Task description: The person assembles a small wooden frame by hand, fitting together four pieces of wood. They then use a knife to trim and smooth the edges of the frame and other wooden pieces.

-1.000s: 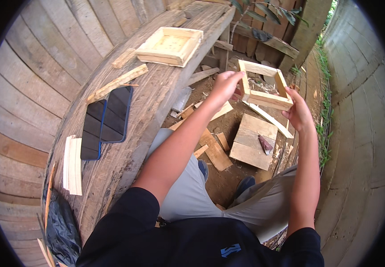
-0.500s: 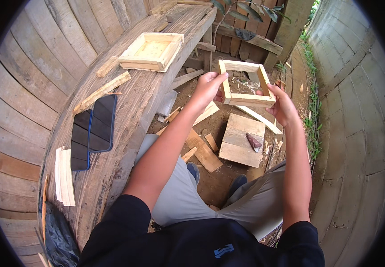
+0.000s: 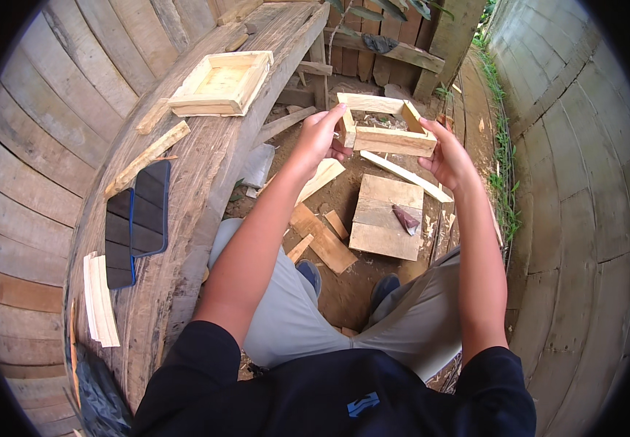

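I hold a small open wooden frame (image 3: 391,138) out in front of me with both hands, above the dirt ground. My left hand (image 3: 322,138) grips its left corner and my right hand (image 3: 447,156) grips its right end. The frame is tilted so its near side faces me. A finished shallow wooden tray (image 3: 222,84) rests on the plank bench (image 3: 206,182) to my left, out of reach of either hand.
On the bench lie a dark folded case (image 3: 136,222), a long wood strip (image 3: 147,156) and thin white slats (image 3: 100,298). Below the frame, a square board (image 3: 384,215) with a small brown object and several offcuts lie on the ground. A concrete wall (image 3: 584,182) runs along the right.
The frame has tipped from lying flat and open toward me to showing its near side; my hands have shifted slightly lower and closer in view.
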Motion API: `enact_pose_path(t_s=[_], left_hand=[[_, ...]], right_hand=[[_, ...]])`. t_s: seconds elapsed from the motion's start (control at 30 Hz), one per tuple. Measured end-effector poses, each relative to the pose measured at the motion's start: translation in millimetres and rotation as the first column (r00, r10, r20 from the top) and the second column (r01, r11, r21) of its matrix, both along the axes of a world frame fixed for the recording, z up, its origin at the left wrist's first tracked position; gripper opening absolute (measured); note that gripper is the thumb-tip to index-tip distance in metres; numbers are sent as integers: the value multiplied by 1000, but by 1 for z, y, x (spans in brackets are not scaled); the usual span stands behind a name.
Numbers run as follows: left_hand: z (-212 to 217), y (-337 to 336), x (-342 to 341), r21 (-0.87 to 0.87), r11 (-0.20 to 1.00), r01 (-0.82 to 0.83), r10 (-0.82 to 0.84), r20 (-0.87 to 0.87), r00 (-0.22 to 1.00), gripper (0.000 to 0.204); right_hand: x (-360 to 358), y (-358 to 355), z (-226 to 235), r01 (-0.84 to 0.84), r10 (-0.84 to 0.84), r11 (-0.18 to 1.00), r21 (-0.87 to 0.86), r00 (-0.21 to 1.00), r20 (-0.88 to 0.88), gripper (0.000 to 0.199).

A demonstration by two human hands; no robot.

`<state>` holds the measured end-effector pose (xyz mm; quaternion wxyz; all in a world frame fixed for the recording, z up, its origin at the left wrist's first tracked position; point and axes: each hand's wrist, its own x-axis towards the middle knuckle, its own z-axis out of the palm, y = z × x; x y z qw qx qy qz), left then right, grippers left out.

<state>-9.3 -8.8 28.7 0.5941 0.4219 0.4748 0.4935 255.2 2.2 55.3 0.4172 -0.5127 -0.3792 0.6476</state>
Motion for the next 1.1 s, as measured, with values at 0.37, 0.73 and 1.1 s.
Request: enact_pose_path(t_s=[0.37, 0.73, 1.1], left_hand=[[16, -3, 0, 257, 952, 166, -209, 151, 966, 71], [34, -27, 18, 501, 838, 218, -282, 55, 958, 99], [32, -25, 16, 490, 850, 196, -260, 66, 963, 96]], right_hand=[[22, 27, -28, -137, 98, 989, -53, 884, -458, 34], [9, 14, -29, -344, 224, 935, -86, 760, -610, 42], [4, 6, -26, -382, 290, 921, -74, 800, -524, 39]])
